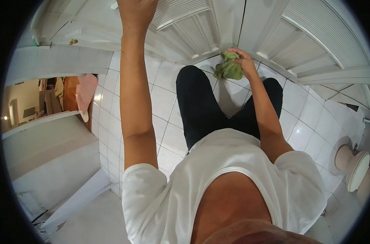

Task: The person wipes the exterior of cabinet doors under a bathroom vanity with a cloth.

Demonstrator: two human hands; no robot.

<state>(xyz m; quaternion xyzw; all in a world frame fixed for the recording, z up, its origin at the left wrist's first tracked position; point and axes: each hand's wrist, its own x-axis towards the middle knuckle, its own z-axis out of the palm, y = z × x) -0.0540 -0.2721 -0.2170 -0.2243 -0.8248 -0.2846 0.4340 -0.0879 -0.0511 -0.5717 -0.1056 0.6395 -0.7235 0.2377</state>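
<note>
Two hands are showing: the right hand (245, 61), upper centre of the frame, is gripping a crumpled green cloth (229, 68) low against the white louvered door (299, 44); the left hand (135, 12), at the top edge, is pressing the door, its fingers cut off from view.

I'm seeing the raised left hand (136, 12) getting cut off by the top edge, fingers out of frame, so I can't tell its grip. The right hand (245, 61) is covering part of the crumpled green cloth (229, 68). The round beige toilet (355, 166) is sitting blurred at the right rim.
</note>
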